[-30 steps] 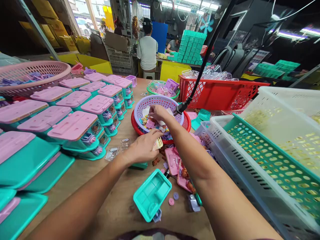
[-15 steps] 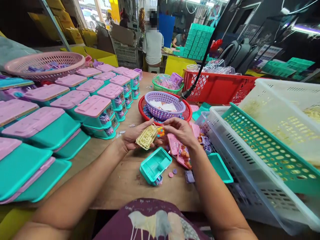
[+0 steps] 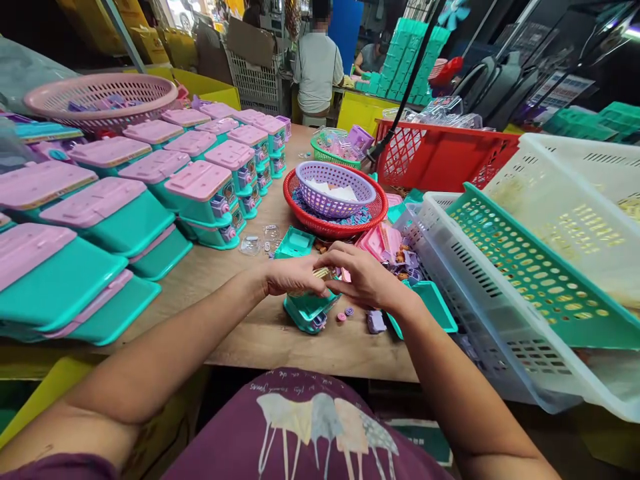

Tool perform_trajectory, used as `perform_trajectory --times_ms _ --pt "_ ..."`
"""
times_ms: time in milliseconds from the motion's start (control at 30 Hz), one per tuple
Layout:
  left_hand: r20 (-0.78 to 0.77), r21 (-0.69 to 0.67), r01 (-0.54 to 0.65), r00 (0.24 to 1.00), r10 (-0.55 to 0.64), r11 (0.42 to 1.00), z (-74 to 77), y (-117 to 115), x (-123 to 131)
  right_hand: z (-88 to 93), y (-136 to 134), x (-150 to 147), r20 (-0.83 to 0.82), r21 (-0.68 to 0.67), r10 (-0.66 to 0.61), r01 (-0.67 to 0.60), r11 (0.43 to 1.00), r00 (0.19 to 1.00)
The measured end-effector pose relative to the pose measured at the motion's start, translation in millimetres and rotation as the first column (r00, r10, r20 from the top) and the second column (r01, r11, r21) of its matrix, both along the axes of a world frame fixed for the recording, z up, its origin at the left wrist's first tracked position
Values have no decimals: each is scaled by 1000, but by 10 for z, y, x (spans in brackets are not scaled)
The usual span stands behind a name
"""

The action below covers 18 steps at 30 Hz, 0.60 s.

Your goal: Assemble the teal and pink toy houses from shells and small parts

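My left hand (image 3: 295, 275) and my right hand (image 3: 361, 275) meet over an open teal toy box (image 3: 309, 311) near the table's front edge. Both are closed on a pale yellow plastic piece (image 3: 321, 272), only a sliver of which shows between the fingers. Small pink and purple buttons (image 3: 345, 314) and a purple part (image 3: 375, 322) lie beside the box. Behind the hands are pink trays (image 3: 381, 241) with small brown figures, a teal lid (image 3: 295, 242), and a purple basket (image 3: 334, 189) nested in a red basket (image 3: 334, 225).
Stacks of teal boxes with pink lids (image 3: 200, 183) fill the table's left. A pink basket (image 3: 103, 97) stands far left. White and teal crates (image 3: 530, 267) crowd the right, with a red crate (image 3: 445, 167) behind. A person in a white shirt (image 3: 316, 70) sits at the back.
My right hand left the purple basket and came back to my left hand. Both hands then lowered the yellow piece onto the teal box. The view tilted down.
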<state>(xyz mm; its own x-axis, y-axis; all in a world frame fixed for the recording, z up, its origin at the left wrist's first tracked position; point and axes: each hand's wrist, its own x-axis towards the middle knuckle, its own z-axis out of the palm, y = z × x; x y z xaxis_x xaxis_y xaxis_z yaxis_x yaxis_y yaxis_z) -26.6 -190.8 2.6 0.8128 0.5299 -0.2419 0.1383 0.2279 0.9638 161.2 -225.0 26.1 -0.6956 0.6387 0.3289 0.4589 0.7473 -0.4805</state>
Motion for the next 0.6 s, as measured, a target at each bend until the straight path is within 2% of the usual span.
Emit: perform_trajectory --times_ms 100,200,233,300,367,400,467,533,600 --pt "-4 118 93 996 -93 989 73 -28 33 34 -42 20 38 7 13 -13 1000 999" --pt "-24 245 158 987 -157 957 205 4 -3 56 -72 107 -13 -13 -15 15 1000 1000" --pt "-40 304 132 991 -125 944 237 37 -29 45 -89 154 -43 -21 -57 57 998 997" --pt "-81 459 22 997 18 888 253 131 -82 -11 -145 264 -103 -34 -177 174 984 979" --pt "-117 636 -37 983 143 771 192 233 -114 -110 -224 375 -181 -67 -296 288 955 938" --pt "-150 707 -2 977 152 707 139 275 -116 -167 -266 423 -232 -95 -347 334 938 909" --pt "-256 777 157 963 79 609 16 322 -91 -274 -340 493 -333 -161 -424 392 906 842" --pt "-347 769 291 938 -11 569 -90 328 -40 -343 -380 521 -377 -224 -448 389 893 811" --pt "-372 734 342 925 -75 586 -153 320 13 -355 -372 503 -343 -255 -399 324 911 851"
